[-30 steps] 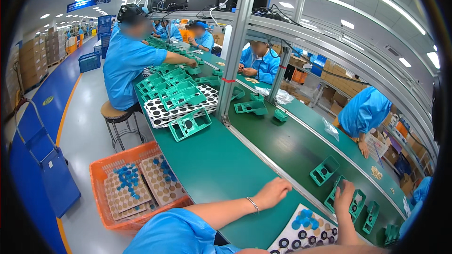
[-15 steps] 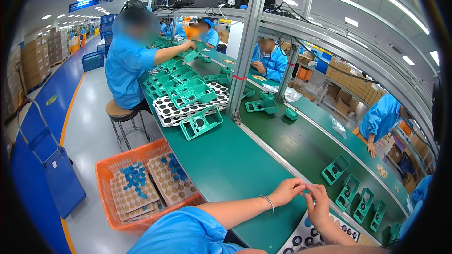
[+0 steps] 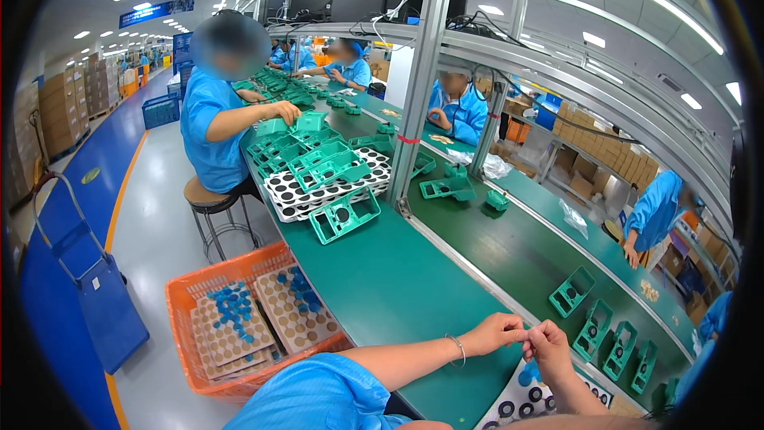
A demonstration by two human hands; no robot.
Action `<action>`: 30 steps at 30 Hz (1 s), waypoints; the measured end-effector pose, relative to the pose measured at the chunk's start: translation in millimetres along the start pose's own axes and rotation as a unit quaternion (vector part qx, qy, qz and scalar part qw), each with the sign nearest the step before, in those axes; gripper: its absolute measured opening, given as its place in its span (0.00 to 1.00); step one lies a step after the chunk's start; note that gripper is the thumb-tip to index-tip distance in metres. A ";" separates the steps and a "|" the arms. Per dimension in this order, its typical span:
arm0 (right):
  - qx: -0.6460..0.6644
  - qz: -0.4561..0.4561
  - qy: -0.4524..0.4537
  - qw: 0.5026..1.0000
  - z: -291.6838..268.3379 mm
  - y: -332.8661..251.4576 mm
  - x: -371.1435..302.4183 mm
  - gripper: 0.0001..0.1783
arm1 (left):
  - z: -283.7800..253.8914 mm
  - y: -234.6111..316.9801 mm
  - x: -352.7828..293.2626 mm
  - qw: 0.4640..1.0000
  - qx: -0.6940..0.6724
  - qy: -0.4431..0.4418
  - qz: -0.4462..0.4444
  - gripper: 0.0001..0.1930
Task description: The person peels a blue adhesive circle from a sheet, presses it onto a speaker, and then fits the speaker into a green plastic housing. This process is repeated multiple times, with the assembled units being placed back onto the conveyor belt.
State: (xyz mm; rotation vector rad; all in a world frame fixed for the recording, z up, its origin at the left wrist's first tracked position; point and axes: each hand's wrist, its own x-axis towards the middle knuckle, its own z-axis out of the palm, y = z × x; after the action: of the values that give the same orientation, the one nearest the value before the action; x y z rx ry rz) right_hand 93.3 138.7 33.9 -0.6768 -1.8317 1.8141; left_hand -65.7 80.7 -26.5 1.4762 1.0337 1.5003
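My left hand (image 3: 495, 335), with a bracelet at the wrist, and my right hand (image 3: 551, 350) meet over the green tabletop, fingertips pinched together. Whatever lies between the fingers is too small or hidden to make out. Below my right hand lies a white sheet (image 3: 503, 395) with black rings (image 3: 526, 410) on it, partly covered by my forearm. A small blue piece (image 3: 527, 373) shows beside the right palm; whether the hand holds it or it rests on the sheet, I cannot tell.
Green plastic housings (image 3: 591, 330) stand in a row on the conveyor (image 3: 509, 263) at right. More housings (image 3: 345, 215) sit on sheets farther along. An orange crate (image 3: 177, 326) holds sheets and blue pieces. A metal post (image 3: 422, 95) rises ahead; a co-worker (image 3: 219, 115) sits at left.
My hands have shifted slightly and remain pinched together; more of the blue piece shows below the right one. The seated co-worker's hand has come back from farther along to the nearer housings.
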 end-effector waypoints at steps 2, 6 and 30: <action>0.039 0.005 -0.001 0.999 0.8 3.9 -4.6 0.06 | 0.9 0.6 -2.6 1.000 -0.017 -0.008 -0.004 0.13; 0.065 -0.014 0.003 0.998 0.9 0.8 -20.5 0.07 | 9.2 5.7 -1.3 0.997 -0.072 -0.033 -0.015 0.13; -0.583 -0.079 -0.060 0.807 -104.5 9.4 -111.8 0.06 | 31.1 6.3 -1.2 0.960 0.267 0.031 0.078 0.05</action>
State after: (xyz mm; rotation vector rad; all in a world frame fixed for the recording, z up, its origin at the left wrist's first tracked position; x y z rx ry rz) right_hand 246.2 147.1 27.1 -0.7403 -2.9013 0.4267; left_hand -34.5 78.2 -21.2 1.9270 1.4703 1.4455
